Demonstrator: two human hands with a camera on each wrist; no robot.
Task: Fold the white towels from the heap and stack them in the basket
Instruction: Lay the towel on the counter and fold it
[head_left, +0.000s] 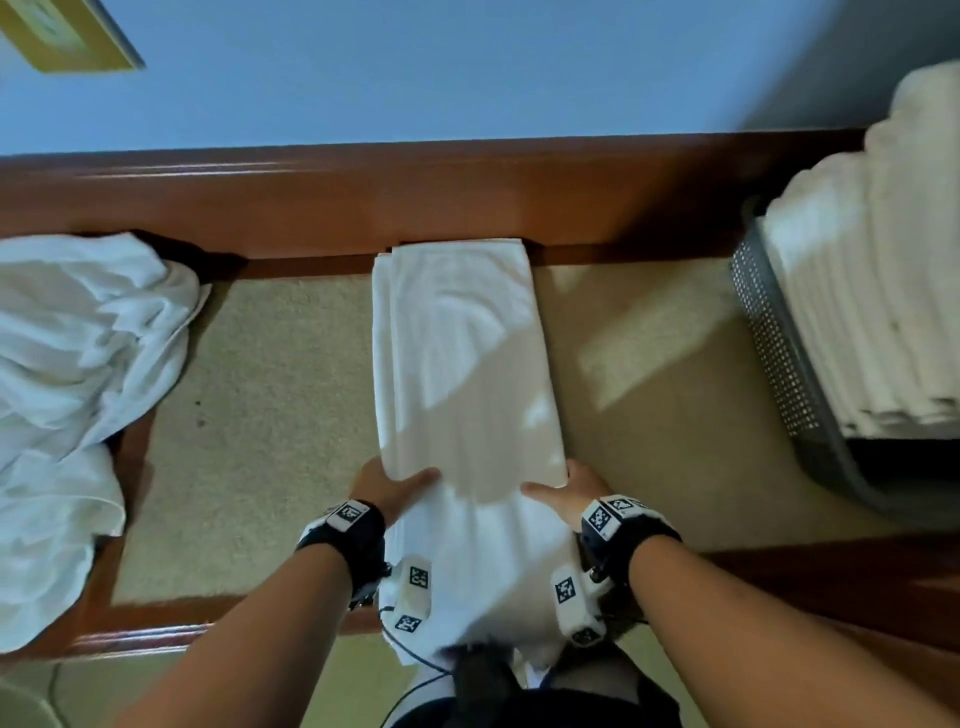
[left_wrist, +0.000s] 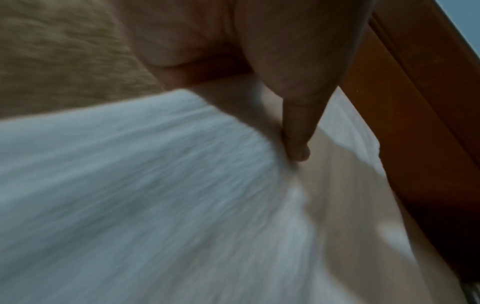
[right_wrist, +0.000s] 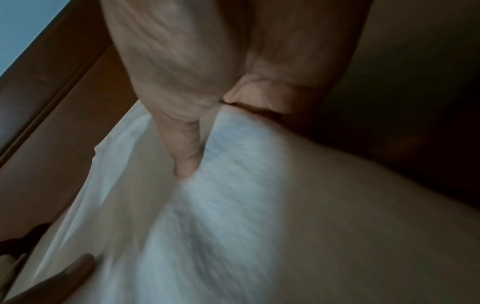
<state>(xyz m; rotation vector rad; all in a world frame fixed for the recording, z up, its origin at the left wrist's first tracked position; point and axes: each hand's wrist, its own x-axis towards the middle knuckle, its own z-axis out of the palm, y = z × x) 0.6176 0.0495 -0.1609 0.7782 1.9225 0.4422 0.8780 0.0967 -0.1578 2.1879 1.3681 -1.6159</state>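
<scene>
A long folded white towel (head_left: 457, 358) lies lengthwise on the tan mat, its far end against the wooden ledge. My left hand (head_left: 387, 488) grips its near left edge, thumb on top and fingers underneath. My right hand (head_left: 563, 493) grips the near right edge the same way. The near part is lifted and hangs toward me. In the left wrist view my thumb presses into the towel (left_wrist: 155, 185). The right wrist view shows my thumb on the towel (right_wrist: 221, 195) and fingers curled under its edge. A heap of white towels (head_left: 72, 364) lies at left. The grey mesh basket (head_left: 774, 343) at right holds stacked folded towels (head_left: 872, 291).
A tan mat (head_left: 260, 426) covers the surface, framed by a red-brown wooden border (head_left: 363, 202). A blue wall (head_left: 415, 67) rises behind. A dark cable trails near my body at the bottom.
</scene>
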